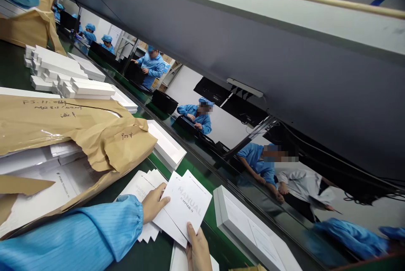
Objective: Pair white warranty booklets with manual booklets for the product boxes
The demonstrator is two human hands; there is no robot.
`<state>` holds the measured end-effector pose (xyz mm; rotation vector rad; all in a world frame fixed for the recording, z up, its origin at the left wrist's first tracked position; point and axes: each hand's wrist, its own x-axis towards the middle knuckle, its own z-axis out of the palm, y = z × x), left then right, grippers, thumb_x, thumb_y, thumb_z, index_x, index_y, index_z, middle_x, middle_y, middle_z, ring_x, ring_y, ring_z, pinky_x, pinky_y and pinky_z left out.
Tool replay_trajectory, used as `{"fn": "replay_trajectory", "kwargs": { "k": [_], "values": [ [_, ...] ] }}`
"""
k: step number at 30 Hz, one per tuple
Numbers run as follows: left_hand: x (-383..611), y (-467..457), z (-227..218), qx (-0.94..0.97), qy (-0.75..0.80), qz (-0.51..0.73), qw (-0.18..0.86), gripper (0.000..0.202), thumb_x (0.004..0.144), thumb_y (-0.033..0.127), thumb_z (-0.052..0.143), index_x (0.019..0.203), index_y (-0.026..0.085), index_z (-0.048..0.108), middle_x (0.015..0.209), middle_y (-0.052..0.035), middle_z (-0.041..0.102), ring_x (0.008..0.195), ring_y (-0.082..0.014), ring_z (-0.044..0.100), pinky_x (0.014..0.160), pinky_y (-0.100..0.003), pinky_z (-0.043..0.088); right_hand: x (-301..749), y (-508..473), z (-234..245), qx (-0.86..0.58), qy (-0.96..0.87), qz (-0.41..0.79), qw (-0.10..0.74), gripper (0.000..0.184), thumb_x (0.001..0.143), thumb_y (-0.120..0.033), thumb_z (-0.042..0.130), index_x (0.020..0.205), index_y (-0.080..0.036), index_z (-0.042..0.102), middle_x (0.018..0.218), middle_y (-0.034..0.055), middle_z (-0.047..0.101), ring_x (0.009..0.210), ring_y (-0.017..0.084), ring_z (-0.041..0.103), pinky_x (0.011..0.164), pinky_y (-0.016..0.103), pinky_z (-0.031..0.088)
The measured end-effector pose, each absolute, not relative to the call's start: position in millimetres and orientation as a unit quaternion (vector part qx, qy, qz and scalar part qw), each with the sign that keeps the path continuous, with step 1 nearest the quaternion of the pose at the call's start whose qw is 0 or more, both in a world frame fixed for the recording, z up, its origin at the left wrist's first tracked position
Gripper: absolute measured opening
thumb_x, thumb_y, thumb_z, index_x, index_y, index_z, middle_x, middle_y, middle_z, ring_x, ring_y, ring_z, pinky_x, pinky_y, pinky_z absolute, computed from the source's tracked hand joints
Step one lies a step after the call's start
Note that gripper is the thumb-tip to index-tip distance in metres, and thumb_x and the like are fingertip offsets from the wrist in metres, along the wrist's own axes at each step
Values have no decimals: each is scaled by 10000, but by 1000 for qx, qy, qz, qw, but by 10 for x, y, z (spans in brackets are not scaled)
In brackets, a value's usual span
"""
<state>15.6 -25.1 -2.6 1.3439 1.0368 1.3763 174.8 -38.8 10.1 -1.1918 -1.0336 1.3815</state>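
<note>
My left hand [155, 203], in a blue sleeve, pinches the left edge of a white booklet [172, 216]. Overlapping that booklet is a white manual [193, 203] printed "MANUAL" and "HYTAB". Between its thumb and fingers my right hand [199, 249] grips the manual's lower edge. Behind my left hand, a fanned stack of white booklets [142, 182] rests on the dark green surface. More white paper or card [179, 258] lies below the manual, partly hidden by my right hand.
An open white box [249, 228] holding a printed sheet is on the right; another white box [166, 144] lies farther up. A torn brown paper package [126, 153] with printed papers fills the left. White boxes [60, 64] are piled behind it. Co-workers in blue [196, 115] sit across the line.
</note>
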Motion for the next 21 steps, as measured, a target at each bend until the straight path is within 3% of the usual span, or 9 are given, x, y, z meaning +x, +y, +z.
{"fn": "replay_trajectory", "kwargs": {
  "k": [21],
  "values": [
    [148, -251, -66, 568, 427, 563, 422, 179, 726, 277, 382, 880, 199, 430, 798, 10, 577, 748, -132, 520, 662, -214, 373, 1712, -405, 103, -497, -435, 556, 504, 673, 530, -463, 616, 1100, -164, 420, 936, 76, 598, 879, 243, 521, 737, 347, 407]
  ]
}}
